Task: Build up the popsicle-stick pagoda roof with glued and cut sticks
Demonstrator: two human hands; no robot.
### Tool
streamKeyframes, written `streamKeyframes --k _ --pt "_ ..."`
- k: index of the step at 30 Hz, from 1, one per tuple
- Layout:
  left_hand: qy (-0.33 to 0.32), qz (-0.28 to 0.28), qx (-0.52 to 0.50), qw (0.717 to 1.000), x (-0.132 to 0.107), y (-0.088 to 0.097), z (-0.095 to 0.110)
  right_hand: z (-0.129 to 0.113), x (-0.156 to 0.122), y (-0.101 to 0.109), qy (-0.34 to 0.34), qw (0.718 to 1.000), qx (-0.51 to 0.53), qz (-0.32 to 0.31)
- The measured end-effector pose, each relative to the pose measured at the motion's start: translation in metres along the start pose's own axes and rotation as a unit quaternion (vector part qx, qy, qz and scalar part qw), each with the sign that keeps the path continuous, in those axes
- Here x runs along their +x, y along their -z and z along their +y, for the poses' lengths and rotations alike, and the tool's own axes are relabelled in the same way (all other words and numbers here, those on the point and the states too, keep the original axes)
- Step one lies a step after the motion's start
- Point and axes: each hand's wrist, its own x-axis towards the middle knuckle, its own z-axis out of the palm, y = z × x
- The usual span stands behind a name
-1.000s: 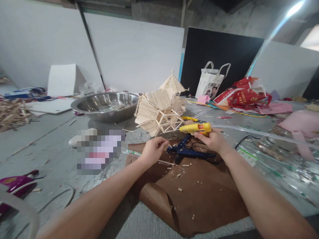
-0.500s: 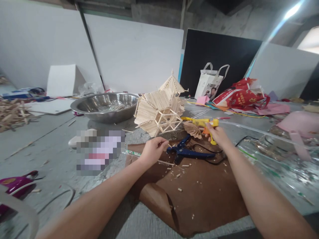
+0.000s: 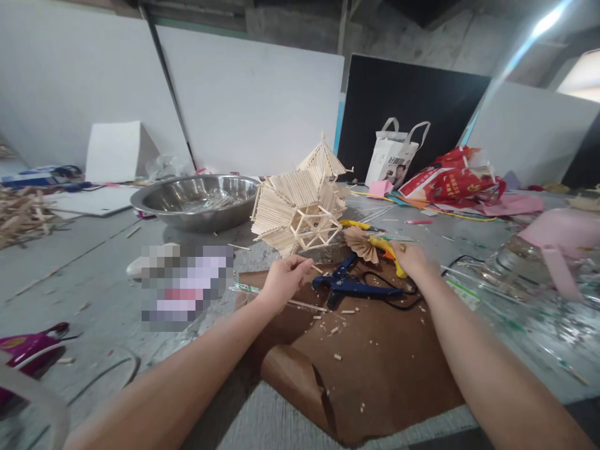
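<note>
My left hand is closed, pinching a short thin wooden stick between thumb and fingertips. My right hand is wrapped around a yellow glue gun with an orange trigger, held above the table. Between the hands lies a blue two-handled tool on a brown sheet. Just beyond the left hand stands a model building made of wooden sticks, with a pointed roof. A folded brown paper fan lies beside the glue gun.
Small stick offcuts are scattered over the sheet. Left of the model sit a steel basin and a blurred-out object. A purple tool lies at lower left. Clear plastic packaging and a red bag are at right.
My right hand has lowered slightly and tilted the glue gun. My left hand has shifted a little to the left, still pinching the stick.
</note>
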Motion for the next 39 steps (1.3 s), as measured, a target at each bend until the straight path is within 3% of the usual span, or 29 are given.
streamKeyframes --k 2,4,8,12,22,24,28,30,32,39 --pt "0.019 0.002 -0.046 0.999 0.0 -0.001 0.001 -0.012 -0.01 0.006 0.022 0.994 -0.045 0.094" --pt "0.023 0.003 -0.065 0.998 -0.001 -0.003 0.003 -0.031 -0.028 0.01 0.138 0.982 -0.005 0.132" --pt "0.003 0.008 -0.072 0.997 -0.006 -0.006 0.011 -0.072 -0.077 0.006 0.344 0.922 0.169 0.056" --pt "-0.026 0.009 -0.04 0.999 -0.011 -0.008 0.016 -0.096 -0.113 -0.002 0.422 0.884 0.202 0.003" --pt "-0.123 0.002 0.092 0.988 -0.021 -0.015 0.014 -0.099 -0.124 -0.002 0.428 0.899 0.074 0.062" --pt "-0.125 0.032 0.094 0.987 -0.019 -0.014 0.01 -0.1 -0.116 -0.001 0.416 0.901 0.101 0.071" --pt "-0.113 0.148 0.083 0.979 -0.007 -0.006 0.0 -0.104 -0.091 0.002 0.358 0.903 0.234 0.044" --pt "-0.104 0.167 0.071 0.978 0.0 -0.001 -0.002 -0.108 -0.081 0.003 0.347 0.896 0.276 0.034" --pt "-0.099 0.152 0.057 0.982 0.007 0.003 -0.002 -0.112 -0.075 0.003 0.341 0.89 0.302 0.031" --pt "-0.113 0.002 0.033 0.993 0.022 0.012 0.007 -0.123 -0.066 -0.004 0.334 0.882 0.331 0.037"
